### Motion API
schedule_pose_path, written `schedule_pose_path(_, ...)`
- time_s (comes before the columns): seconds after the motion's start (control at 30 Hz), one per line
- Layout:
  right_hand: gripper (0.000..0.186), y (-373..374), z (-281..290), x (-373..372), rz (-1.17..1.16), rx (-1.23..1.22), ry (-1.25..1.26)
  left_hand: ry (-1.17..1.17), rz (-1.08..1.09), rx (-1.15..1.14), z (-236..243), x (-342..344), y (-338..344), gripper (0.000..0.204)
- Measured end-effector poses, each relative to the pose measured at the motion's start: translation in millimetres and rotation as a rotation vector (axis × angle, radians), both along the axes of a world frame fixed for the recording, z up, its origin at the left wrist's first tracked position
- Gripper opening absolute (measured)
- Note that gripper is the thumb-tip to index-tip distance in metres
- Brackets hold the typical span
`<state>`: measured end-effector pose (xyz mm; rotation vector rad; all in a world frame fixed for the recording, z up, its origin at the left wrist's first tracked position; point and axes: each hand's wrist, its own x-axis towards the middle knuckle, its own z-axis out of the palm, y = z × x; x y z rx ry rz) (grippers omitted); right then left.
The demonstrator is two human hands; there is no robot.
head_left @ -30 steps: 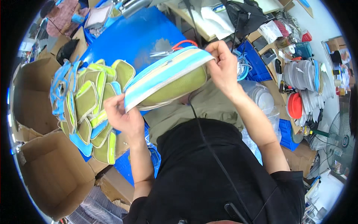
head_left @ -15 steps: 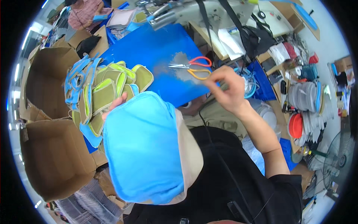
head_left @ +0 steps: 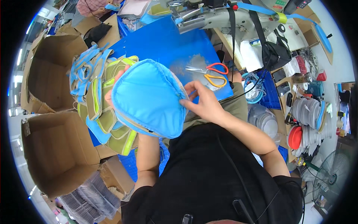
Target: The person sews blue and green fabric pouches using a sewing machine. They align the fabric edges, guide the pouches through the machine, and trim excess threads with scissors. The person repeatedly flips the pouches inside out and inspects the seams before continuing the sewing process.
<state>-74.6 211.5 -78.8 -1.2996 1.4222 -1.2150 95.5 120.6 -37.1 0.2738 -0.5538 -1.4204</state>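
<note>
A light blue sewn fabric piece (head_left: 151,97) with rounded corners and a pale beige edge is held up in front of my body. My left hand (head_left: 118,84) grips its left edge, the fingers partly hidden behind the cloth. At the right edge, thumb and fingers of my right hand (head_left: 203,100) pinch the rim. Beyond that hand, scissors (head_left: 212,74) with one red and one orange handle lie on the blue tabletop (head_left: 160,37), blades slightly apart. Olive fabric pieces (head_left: 108,121) with lime trim are heaped just left of the held cloth.
A pile of blue and beige strips (head_left: 84,74) adjoins the olive heap. Two open cardboard boxes (head_left: 59,149) stand on the left. A sewing machine (head_left: 223,18) reaches over the far side. Stacked grey discs (head_left: 304,112) and a fan (head_left: 332,173) are at right. Another person (head_left: 93,7) sits far left.
The blue fabric piece has moved up and away from my body and turned. My right hand has come down from beside the scissors to its right edge and now pinches it.
</note>
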Motion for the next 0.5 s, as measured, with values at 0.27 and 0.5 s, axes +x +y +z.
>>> schedule_pose_path(0.27,0.025,-21,12,-31,0.333,0.234,-0.948,0.146,-0.375,0.169,-2,0,-50,0.048)
schedule_pose_path(0.5,0.039,-65,28,-38,0.316,-0.007,-1.323,-0.244,-0.427,0.278,-83,-17,-33,0.060)
